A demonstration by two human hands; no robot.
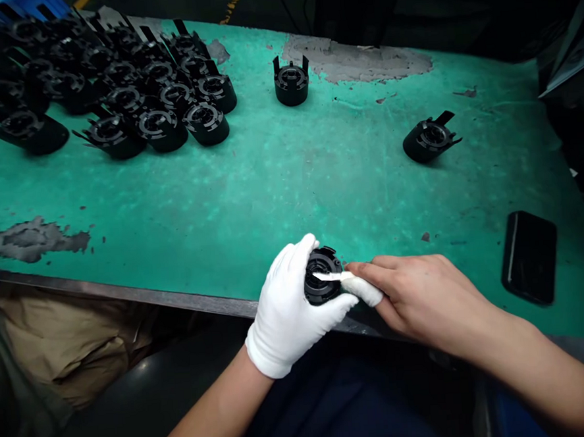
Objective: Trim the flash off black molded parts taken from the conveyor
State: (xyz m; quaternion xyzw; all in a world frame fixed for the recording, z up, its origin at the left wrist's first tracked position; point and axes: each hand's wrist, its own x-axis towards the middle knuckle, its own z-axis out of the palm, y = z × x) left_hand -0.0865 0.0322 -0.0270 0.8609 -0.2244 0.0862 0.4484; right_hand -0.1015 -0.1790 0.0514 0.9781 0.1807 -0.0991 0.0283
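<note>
My left hand [290, 307], in a white glove, grips a round black plastic part [321, 276] at the near edge of the green table [289, 179]. My bare right hand [420, 296] is closed, its thumb wrapped in white, and pinches a small white blade-like tool [331, 277] whose tip lies across the part's open face.
Several matching black parts [156, 101] are massed at the far left. One part [291, 81] stands alone at the far middle, another [429, 137] lies tilted at the right. A black phone [529, 257] lies near the right front. The table paint is worn to grey patches [356, 59].
</note>
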